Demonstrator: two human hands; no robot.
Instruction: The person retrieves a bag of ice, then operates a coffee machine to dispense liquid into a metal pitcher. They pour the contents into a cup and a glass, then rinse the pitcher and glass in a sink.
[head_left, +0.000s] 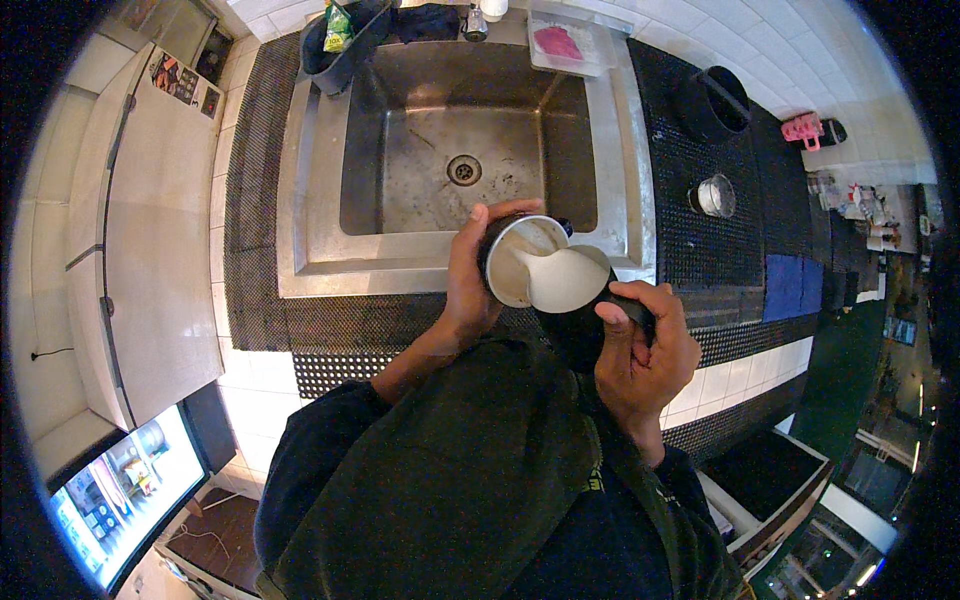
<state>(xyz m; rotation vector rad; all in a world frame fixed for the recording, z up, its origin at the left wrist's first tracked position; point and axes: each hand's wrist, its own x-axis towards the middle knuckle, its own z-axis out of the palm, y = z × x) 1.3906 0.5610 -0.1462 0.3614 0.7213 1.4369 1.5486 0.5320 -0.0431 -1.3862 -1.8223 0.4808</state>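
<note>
My left hand (471, 277) is wrapped around a dark cup (501, 279) with a pale inside, tilted in front of the sink. A light brown, milky liquid shows in it. My right hand (651, 345) grips the handle of a black pitcher (570, 330), which is tipped over the cup's right side. White, milky liquid fills the pitcher's mouth, and a stream runs from its spout into the cup. The pitcher's lower body is dark against my clothing.
A stainless steel sink (316, 255) lies beyond my hands. Behind it stand a grey caddy (324, 71) and a plastic tub (592, 66) with something pink. On the black mat to the right are a black round container (694, 105), a small clear cup (718, 196) and a blue cloth (787, 289).
</note>
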